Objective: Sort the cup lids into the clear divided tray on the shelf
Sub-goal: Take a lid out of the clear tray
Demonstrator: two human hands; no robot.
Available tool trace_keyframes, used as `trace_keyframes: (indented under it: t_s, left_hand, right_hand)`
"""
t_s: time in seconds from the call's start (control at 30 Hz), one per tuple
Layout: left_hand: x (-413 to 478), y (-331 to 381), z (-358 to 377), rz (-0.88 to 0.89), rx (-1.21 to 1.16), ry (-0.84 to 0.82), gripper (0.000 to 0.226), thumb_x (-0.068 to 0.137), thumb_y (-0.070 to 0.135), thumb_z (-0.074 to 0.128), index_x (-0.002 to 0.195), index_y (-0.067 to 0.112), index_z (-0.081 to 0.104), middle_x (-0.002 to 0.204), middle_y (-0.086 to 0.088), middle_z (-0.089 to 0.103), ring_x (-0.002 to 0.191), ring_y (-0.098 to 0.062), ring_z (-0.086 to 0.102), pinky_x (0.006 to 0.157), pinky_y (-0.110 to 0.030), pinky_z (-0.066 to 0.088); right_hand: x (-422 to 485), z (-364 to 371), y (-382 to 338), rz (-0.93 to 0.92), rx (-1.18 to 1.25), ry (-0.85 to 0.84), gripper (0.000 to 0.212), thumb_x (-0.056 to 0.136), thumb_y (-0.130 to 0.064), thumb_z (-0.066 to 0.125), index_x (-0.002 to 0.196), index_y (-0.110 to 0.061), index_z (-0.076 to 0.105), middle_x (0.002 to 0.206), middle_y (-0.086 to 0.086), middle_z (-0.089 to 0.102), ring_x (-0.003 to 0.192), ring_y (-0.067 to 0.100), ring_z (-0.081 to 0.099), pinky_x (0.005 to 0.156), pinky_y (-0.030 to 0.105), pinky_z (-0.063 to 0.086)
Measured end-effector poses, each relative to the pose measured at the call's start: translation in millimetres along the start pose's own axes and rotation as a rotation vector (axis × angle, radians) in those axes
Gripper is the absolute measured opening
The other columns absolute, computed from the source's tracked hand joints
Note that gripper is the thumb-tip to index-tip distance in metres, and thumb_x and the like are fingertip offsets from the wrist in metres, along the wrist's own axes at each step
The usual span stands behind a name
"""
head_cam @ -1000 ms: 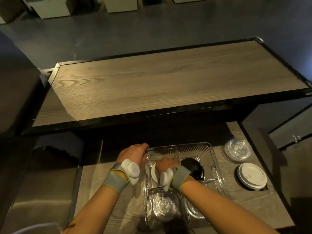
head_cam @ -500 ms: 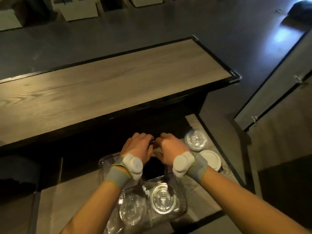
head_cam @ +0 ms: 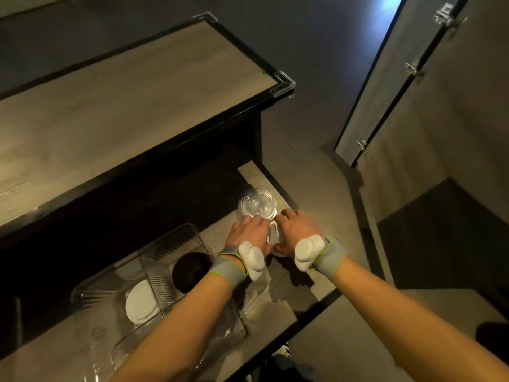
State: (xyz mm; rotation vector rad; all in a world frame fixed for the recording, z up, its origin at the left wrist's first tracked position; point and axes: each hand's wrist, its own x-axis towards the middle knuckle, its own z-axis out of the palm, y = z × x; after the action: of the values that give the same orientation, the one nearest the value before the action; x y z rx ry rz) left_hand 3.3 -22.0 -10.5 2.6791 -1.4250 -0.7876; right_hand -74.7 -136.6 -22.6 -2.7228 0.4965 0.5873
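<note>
A clear divided tray lies on the lower wooden shelf. One of its compartments holds a white lid, the one beside it a black lid. To the tray's right a stack of clear lids stands near the shelf's far right corner. Just in front of it lies a white lid stack, mostly covered by my hands. My left hand curls round its left edge, fingertips close to the clear lids. My right hand grips its right side.
A wooden countertop with a black rim overhangs the shelf and shadows its back. The shelf's right edge drops to the floor. Tall cabinet doors with hinges stand at the right. My forearms cover the tray's near compartments.
Both hands left the tray and moved right to the white lid stack, closing on it. The camera swung right and nearer.
</note>
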Motion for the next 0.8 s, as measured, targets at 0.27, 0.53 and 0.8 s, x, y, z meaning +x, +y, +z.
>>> trace_keyframes:
  t_s: [0.27, 0.53, 0.8]
  left_hand:
    - [16.1, 4.4, 14.8, 0.009, -0.010, -0.086, 0.036, 0.088, 0.018, 0.055, 0.123, 0.013, 0.049, 0.131, -0.006, 0.049, 0.122, -0.028, 0.043, 0.099, -0.043, 0.039]
    - [6.2, 0.9, 3.7, 0.034, -0.026, -0.045, 0.037, 0.087, 0.022, 0.058, 0.122, 0.013, 0.048, 0.129, -0.005, 0.050, 0.122, -0.028, 0.044, 0.099, -0.044, 0.041]
    - [-43.2, -22.4, -36.4, -0.010, -0.049, 0.194, 0.043, 0.090, 0.028, 0.053, 0.130, 0.015, 0.044, 0.136, -0.004, 0.047, 0.126, -0.028, 0.040, 0.102, -0.043, 0.037]
  right_hand:
    - [6.9, 13.8, 9.2, -0.047, -0.028, -0.022, 0.063, 0.079, -0.054, 0.066, 0.124, -0.012, 0.052, 0.125, 0.008, 0.052, 0.117, 0.030, 0.047, 0.091, 0.039, 0.047]
    - [-4.0, -0.4, 3.5, -0.082, -0.063, 0.071, 0.060, 0.079, -0.056, 0.064, 0.120, -0.014, 0.053, 0.124, 0.007, 0.052, 0.114, 0.028, 0.045, 0.089, 0.037, 0.044]
    - [-19.8, -48.7, -43.4, -0.182, -0.084, 0.191, 0.065, 0.075, -0.054, 0.064, 0.124, -0.012, 0.054, 0.121, 0.011, 0.053, 0.110, 0.032, 0.047, 0.091, 0.037, 0.042]
